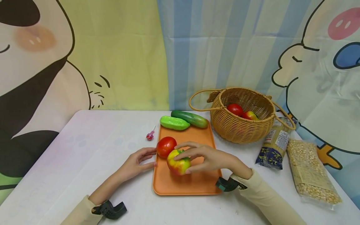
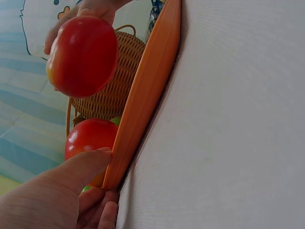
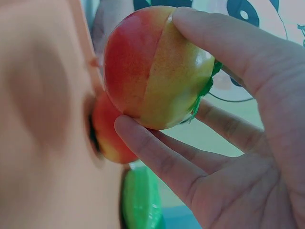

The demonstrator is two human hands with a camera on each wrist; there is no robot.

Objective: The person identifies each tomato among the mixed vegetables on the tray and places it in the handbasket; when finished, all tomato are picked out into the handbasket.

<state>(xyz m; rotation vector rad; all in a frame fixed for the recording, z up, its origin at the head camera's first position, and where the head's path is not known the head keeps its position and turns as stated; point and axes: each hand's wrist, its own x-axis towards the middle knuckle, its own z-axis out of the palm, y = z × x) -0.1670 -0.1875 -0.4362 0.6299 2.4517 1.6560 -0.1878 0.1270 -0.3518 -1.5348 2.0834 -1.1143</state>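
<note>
My right hand [image 1: 201,156] holds a red-and-yellow tomato [image 1: 177,164] with a leafy green top, thumb and fingertips round its sides. In the right wrist view this tomato [image 3: 157,67] is off the tray. Behind it a red tomato [image 1: 166,147] sits at the left side of the orange tray [image 1: 194,184]. My left hand [image 1: 140,161] touches the tray's left rim with thumb and fingertips, fingers loosely bent. The left wrist view has the left thumb against the orange edge [image 2: 143,90], beside the red tomato [image 2: 90,136].
A bright green bumpy vegetable [image 1: 174,122] and a dark green cucumber [image 1: 191,118] lie at the tray's far end. A lollipop [image 1: 150,135] lies left of it. A wicker basket [image 1: 242,129] holds red fruit. Two bags, one printed [image 1: 274,143], one of kernels [image 1: 312,168], lie right.
</note>
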